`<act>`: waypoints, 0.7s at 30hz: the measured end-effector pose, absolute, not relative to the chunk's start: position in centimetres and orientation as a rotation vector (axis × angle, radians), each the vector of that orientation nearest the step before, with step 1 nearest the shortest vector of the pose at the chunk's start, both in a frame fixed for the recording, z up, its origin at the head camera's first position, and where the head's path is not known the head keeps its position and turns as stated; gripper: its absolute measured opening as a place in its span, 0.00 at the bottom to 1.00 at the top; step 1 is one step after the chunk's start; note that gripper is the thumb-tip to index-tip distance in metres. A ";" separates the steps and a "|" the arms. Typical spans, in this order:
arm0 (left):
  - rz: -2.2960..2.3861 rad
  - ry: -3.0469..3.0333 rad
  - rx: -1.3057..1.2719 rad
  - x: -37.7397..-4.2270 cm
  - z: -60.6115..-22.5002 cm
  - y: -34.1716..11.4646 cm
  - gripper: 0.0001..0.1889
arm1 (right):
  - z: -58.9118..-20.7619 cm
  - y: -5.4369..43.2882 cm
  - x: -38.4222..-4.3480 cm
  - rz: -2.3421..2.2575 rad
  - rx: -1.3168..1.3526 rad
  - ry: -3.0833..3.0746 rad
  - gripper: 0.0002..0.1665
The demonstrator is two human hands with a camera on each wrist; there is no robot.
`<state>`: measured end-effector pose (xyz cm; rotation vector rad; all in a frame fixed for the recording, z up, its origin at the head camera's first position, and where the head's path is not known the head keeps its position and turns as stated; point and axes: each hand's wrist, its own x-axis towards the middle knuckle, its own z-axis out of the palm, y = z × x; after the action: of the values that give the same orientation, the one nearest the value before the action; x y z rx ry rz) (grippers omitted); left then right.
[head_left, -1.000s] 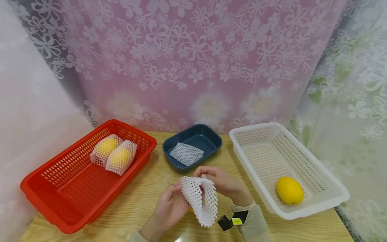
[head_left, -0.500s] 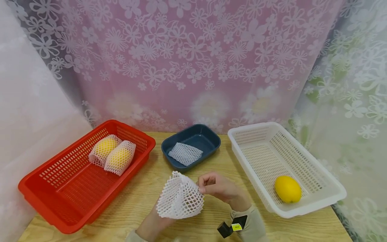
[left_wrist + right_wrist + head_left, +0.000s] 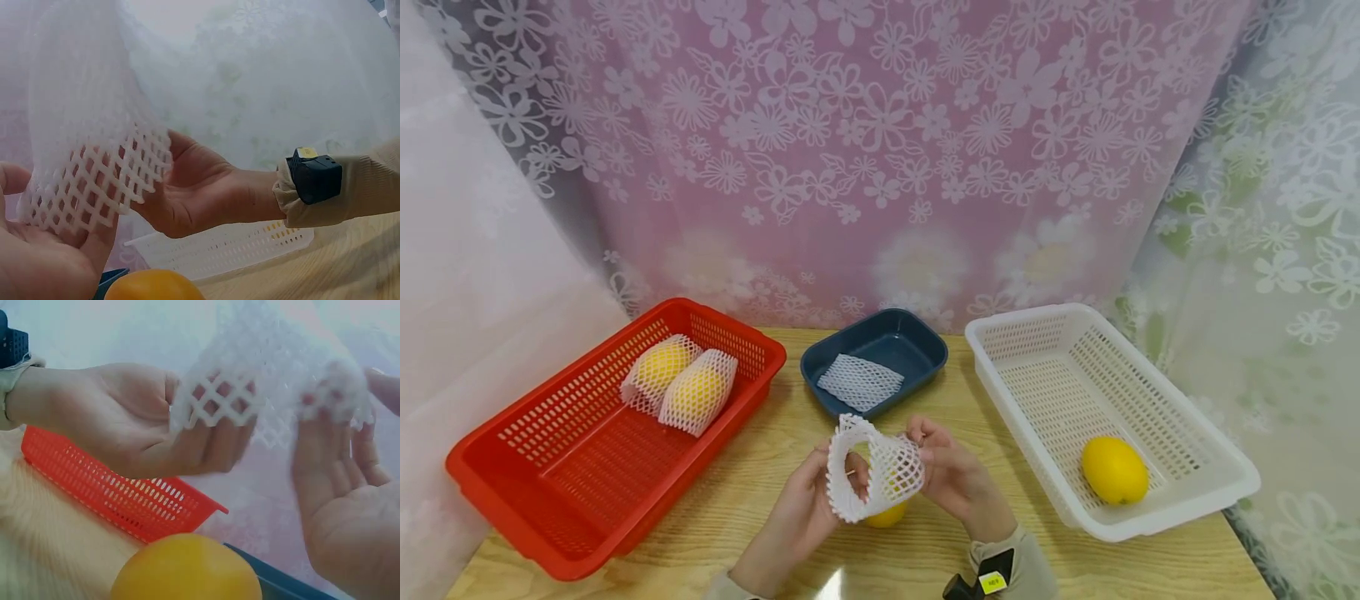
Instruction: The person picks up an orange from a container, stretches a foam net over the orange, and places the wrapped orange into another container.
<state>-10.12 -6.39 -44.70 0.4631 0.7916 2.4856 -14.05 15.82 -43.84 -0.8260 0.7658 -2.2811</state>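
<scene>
My left hand (image 3: 801, 507) and right hand (image 3: 961, 482) hold a white net (image 3: 896, 468) in bent fingers, low in the middle of the head view. A yellow fruit (image 3: 888, 516) peeks out just below it.

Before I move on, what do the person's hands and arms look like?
The left hand and right hand are bare. The sleeves are beige. A black boxy device with a yellow label is worn on the right one, and a dark device shows on the left.
</scene>
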 end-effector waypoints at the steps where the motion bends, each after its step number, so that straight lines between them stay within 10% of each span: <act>1: 2.485 0.763 0.470 -10.2 -44.7 -6.5 0.18 | -43.9 15.9 -14.0 -2.288 -0.817 0.739 0.20; 21: 2.423 1.245 -0.078 -11.4 -48.7 -6.0 0.03 | -49.7 15.9 -13.9 -2.428 -0.449 0.795 0.27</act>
<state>-11.38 -5.97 -48.67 -0.0777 1.2448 2.4228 -13.90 15.93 -49.68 -0.4486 0.7953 -2.4279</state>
